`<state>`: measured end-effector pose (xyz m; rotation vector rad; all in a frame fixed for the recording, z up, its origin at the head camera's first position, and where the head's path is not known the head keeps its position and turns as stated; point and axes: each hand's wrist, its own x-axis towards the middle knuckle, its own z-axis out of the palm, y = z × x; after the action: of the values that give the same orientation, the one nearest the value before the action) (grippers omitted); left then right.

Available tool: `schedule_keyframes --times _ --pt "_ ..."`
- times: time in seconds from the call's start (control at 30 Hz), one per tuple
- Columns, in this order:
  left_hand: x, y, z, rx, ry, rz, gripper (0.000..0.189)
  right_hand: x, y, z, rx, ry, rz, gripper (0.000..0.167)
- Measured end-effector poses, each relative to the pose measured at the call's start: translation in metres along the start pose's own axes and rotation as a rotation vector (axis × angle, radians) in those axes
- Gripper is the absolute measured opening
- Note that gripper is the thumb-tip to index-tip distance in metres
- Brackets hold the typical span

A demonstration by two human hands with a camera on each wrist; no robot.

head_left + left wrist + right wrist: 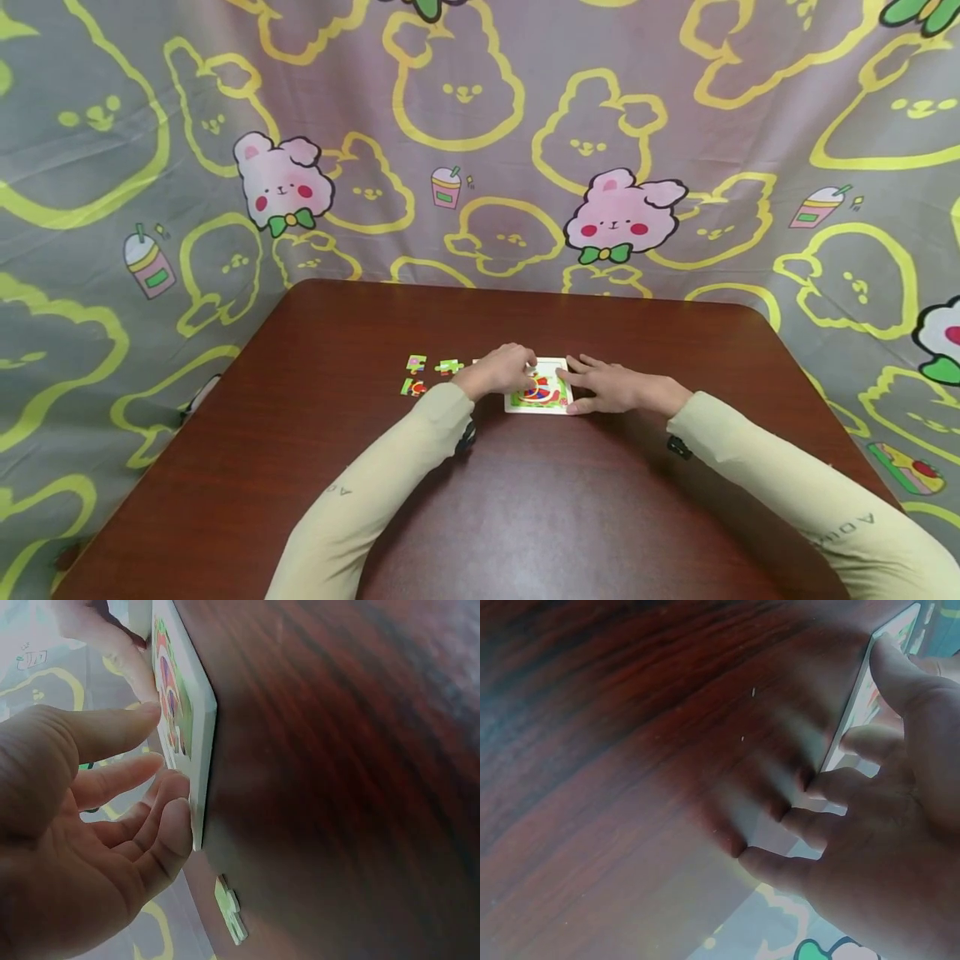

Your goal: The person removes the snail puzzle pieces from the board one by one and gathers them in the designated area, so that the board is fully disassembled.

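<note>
A small white-framed jigsaw puzzle lies flat on the table, with a colourful red, blue and green picture partly filled in and a pale area toward its far side. My left hand reaches over its left side. In the left wrist view, that hand's thumb and fingers are bent and spread apart, tips at the puzzle's surface and edge, with no piece visible between them. Along the right edge, my right hand rests with fingers spread; its thumb touches the frame and other fingertips reach the table.
Left of the puzzle lie loose jigsaw pieces: a pink-and-green one, a green one and a red-and-green one. The dark brown table meets a patterned curtain at the back and sides.
</note>
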<state>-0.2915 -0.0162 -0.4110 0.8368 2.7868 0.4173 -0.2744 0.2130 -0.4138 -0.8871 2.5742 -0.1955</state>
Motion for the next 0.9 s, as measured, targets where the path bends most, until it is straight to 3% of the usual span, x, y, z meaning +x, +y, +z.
schedule_keyframes --times 0.23,0.53,0.67,0.9 --pt "0.005 0.004 0.002 0.042 -0.024 0.013 0.016 0.001 -0.001 -0.001 0.002 -0.002 0.0 0.079" --pt "0.003 0.013 -0.004 0.079 -0.056 -0.046 0.03 0.001 -0.001 0.0 0.015 -0.006 0.015 0.079" --pt "0.004 0.014 -0.003 0.1 -0.077 -0.05 0.034 0.0 -0.001 0.0 0.024 -0.012 0.02 0.079" --pt "0.003 0.015 -0.003 0.059 -0.059 -0.037 0.034 0.001 -0.001 -0.002 0.018 -0.011 0.016 0.081"
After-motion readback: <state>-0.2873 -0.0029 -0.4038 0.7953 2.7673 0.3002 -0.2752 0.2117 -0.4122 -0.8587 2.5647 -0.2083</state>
